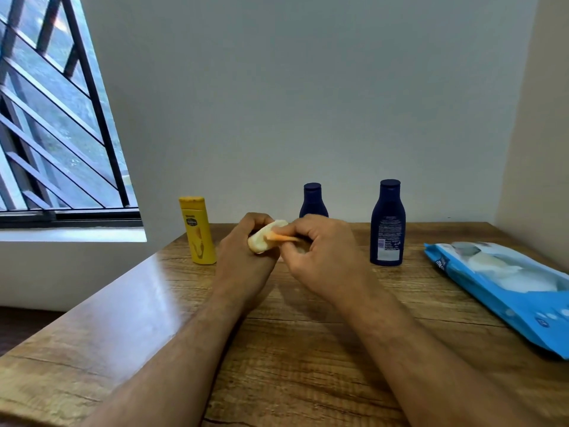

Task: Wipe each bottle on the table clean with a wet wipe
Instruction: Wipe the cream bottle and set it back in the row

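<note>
Cream bottle (264, 238) held above the desk (308, 349), tilted, near the middle, in front of the far navy bottle (313, 200). Gripped in the left hand (246, 251), fingers curled round its lower end. Orange cap end (281, 238) pinched by the right hand (320, 257), with what looks like a wipe (300, 249) tucked under those fingers, mostly hidden. Yellow bottle (198, 231) upright just left of the left hand, apart from it. Second navy bottle (387, 223) upright to the right of the right hand, label side facing the camera. Blue wipes pack (505, 291) flat on the desk's right side, well apart from the bottles. Barred window (55, 118) at far left, plain wall (308, 87) behind.
</note>
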Available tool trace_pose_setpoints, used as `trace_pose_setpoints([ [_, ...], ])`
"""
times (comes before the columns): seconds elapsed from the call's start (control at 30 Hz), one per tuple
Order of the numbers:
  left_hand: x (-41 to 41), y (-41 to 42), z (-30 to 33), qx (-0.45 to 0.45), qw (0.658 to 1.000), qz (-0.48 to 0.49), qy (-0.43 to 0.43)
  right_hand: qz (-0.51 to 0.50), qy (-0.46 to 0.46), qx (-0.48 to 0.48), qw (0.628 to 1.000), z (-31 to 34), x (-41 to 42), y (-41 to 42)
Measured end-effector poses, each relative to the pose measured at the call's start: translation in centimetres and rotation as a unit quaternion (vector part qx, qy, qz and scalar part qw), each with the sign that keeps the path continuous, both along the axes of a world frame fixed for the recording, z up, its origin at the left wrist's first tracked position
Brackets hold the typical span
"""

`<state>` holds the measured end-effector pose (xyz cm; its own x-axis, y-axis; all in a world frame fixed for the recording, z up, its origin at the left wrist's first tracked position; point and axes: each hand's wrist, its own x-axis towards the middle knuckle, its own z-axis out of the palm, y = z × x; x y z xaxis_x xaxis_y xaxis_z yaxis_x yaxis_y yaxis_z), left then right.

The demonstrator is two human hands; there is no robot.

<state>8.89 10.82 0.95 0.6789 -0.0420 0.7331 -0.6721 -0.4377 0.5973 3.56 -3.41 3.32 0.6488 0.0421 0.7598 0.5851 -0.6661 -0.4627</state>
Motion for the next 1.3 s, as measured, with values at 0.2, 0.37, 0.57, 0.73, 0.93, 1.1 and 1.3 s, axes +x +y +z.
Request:
trace_pose_setpoints([
  [0.2,0.0,0.1,-0.1,0.005,1.0,-0.008,0.004,0.034,0.031,-0.043,0.998,-0.4,-0.3,0.4],
  [0.37,0.1,0.1,-0.1,0.026,1.0,-0.011,-0.002,0.027,0.01,-0.033,0.999,-0.1,-0.4,0.6],
  [0.57,0.2,-0.1,-0.3,-0.006,1.0,-0.021,0.01,0.003,0.021,-0.018,1.0,-0.1,-0.3,-0.4],
  [0.73,0.2,0.2,-0.3,0.039,0.999,-0.005,0.004,0.044,0.032,-0.064,0.996,0.1,-0.6,0.8],
  [0.93,0.3,-0.2,-0.3,0.003,1.0,-0.023,0.016,-0.017,0.019,0.009,1.0,0.0,-0.1,-0.6],
  [1.1,0.1,0.1,0.0,0.028,0.999,-0.037,0.006,0.052,0.033,-0.072,0.996,0.2,-1.0,0.9],
  [1.3,0.5,-0.2,-0.3,-0.025,0.997,-0.06,0.035,-0.028,-0.001,0.044,0.999,0.6,0.2,-0.6],
])
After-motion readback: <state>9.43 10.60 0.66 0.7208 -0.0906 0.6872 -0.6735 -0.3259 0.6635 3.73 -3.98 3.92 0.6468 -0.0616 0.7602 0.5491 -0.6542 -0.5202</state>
